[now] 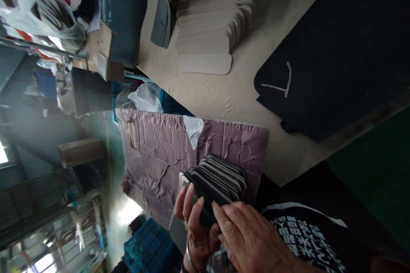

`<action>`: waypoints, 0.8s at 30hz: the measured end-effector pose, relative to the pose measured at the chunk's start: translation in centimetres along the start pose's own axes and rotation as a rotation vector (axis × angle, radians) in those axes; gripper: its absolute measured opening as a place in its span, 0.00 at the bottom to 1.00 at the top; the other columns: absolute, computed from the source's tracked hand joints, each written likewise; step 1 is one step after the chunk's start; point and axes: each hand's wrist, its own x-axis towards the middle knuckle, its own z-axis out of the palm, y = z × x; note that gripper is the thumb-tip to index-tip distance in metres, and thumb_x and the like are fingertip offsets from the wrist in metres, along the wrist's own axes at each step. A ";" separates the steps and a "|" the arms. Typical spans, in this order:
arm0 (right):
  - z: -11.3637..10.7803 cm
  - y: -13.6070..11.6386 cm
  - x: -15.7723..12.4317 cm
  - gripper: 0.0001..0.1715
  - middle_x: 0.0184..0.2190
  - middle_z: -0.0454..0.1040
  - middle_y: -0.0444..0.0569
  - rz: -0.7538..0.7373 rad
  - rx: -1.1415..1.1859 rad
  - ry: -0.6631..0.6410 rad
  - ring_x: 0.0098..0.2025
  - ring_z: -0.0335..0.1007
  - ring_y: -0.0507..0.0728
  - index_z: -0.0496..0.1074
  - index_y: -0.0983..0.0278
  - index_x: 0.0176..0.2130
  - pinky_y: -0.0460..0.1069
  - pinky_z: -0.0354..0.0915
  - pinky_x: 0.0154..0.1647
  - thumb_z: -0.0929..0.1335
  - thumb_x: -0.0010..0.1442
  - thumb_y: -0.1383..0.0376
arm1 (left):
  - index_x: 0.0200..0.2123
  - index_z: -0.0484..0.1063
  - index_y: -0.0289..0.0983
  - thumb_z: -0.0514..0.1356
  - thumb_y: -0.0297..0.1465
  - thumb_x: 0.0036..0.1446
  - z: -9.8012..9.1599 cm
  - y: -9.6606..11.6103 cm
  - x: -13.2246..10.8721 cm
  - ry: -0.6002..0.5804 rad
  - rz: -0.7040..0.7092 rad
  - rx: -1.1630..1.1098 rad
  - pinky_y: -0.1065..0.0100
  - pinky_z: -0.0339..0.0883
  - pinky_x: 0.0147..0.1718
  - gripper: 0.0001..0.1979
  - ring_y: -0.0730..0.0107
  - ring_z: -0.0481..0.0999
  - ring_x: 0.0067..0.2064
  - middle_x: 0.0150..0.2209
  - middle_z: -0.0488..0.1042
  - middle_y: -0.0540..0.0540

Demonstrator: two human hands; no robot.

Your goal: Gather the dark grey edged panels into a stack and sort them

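Observation:
A row of thin black pieces with rounded corners and pale edges [222, 175] stands closely stacked on a wrinkled mauve cloth-covered surface [153, 149]. At the near end of the row, my left hand [197, 230], with a bracelet at the wrist, curls its fingers around a dark flat piece [205, 204]. My right hand [250, 234] is beside it, back of the hand facing up, fingertips bent onto the edge of the same piece. Part of the piece and the right thumb are hidden by the hands.
On the beige table [208, 96] lies a fanned stack of pale rounded strips [211, 30]. A large dark sheet with a chalk mark [336, 59] covers the table's right part. A white scrap [194, 130] is on the cloth edge. A blue crate [150, 245] stands below.

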 end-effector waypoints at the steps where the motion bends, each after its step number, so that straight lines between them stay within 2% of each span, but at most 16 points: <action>1: 0.0 0.0 0.0 0.20 0.35 0.74 0.55 0.006 0.013 -0.007 0.34 0.69 0.57 0.67 0.75 0.49 0.51 0.69 0.32 0.55 0.64 0.71 | 0.52 0.57 0.34 0.48 0.39 0.62 0.0 0.0 0.1 -0.005 0.008 0.003 0.46 0.53 0.53 0.19 0.46 0.54 0.59 0.57 0.58 0.33; 7: 0.0 0.1 0.1 0.20 0.36 0.74 0.54 0.083 0.091 -0.049 0.35 0.69 0.58 0.66 0.73 0.50 0.52 0.70 0.34 0.56 0.64 0.70 | 0.53 0.59 0.31 0.43 0.43 0.63 -0.2 -0.1 1.5 -0.091 0.110 0.059 0.47 0.51 0.54 0.25 0.47 0.56 0.57 0.52 0.63 0.34; 12: -0.5 0.3 -0.1 0.20 0.37 0.73 0.55 0.105 0.147 -0.084 0.37 0.68 0.58 0.65 0.72 0.51 0.52 0.70 0.38 0.56 0.63 0.70 | 0.46 0.64 0.32 0.43 0.42 0.63 -0.3 0.1 2.2 -0.074 0.089 0.060 0.50 0.52 0.53 0.22 0.51 0.57 0.55 0.47 0.63 0.36; 20: -1.1 1.3 -2.3 0.21 0.37 0.72 0.56 0.174 -0.071 -0.107 0.38 0.69 0.58 0.63 0.74 0.54 0.53 0.70 0.37 0.55 0.65 0.71 | 0.43 0.63 0.35 0.44 0.40 0.61 -0.3 0.0 2.5 -0.082 0.105 0.080 0.50 0.52 0.53 0.17 0.52 0.57 0.54 0.46 0.63 0.39; 24: -1.0 1.0 -2.4 0.22 0.38 0.72 0.57 0.143 -0.083 -0.120 0.38 0.68 0.59 0.63 0.75 0.54 0.53 0.71 0.36 0.54 0.64 0.72 | 0.44 0.64 0.33 0.45 0.40 0.61 -0.4 -0.1 2.3 -0.099 0.115 0.064 0.48 0.51 0.53 0.18 0.50 0.57 0.55 0.47 0.64 0.37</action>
